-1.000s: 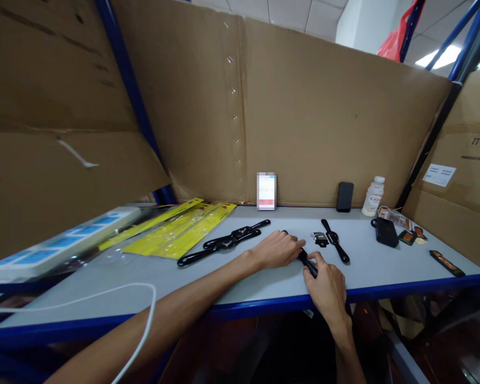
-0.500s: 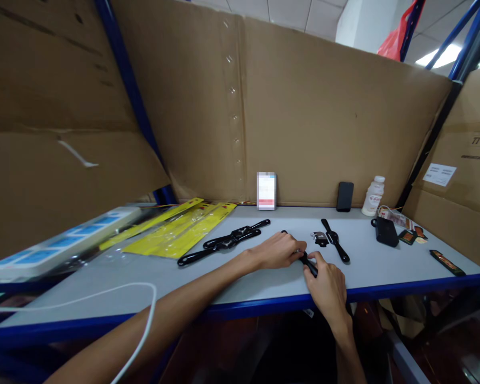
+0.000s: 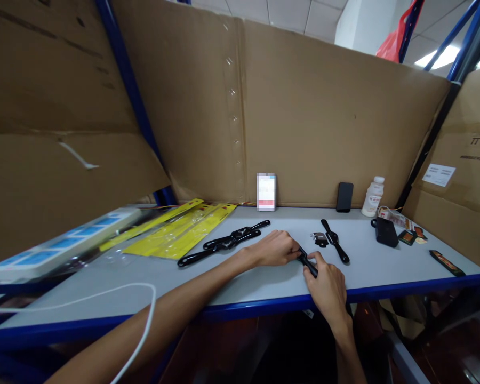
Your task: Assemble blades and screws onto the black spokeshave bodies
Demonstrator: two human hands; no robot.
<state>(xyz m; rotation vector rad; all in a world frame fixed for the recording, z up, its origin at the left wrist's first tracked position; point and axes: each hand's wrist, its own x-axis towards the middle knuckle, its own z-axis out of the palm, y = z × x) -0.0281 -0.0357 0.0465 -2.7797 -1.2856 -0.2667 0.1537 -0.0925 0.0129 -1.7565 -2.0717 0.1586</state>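
Note:
My left hand (image 3: 278,248) closes around the far end of a black spokeshave (image 3: 307,262), hiding that end. My right hand (image 3: 327,280) grips the near handle, thumb and index finger at the middle of the tool. Just right of them lie small dark plates and silver parts (image 3: 320,239), too small to make out singly. Beyond those rests another spokeshave body (image 3: 335,241), slanted on the table. Two black spokeshaves (image 3: 228,242) lie side by side to the left of my left hand.
Yellow cards in clear packaging (image 3: 184,229) and a long white and blue box (image 3: 64,242) lie at left. A phone (image 3: 266,192), a dark phone (image 3: 344,197) and a bottle (image 3: 373,197) stand at the back. A black case (image 3: 386,232) sits at right. A white cable (image 3: 150,314) hangs in front.
My left hand has shifted slightly left along the spokeshave, baring a little more of its middle. My right hand stays in place on the near handle.

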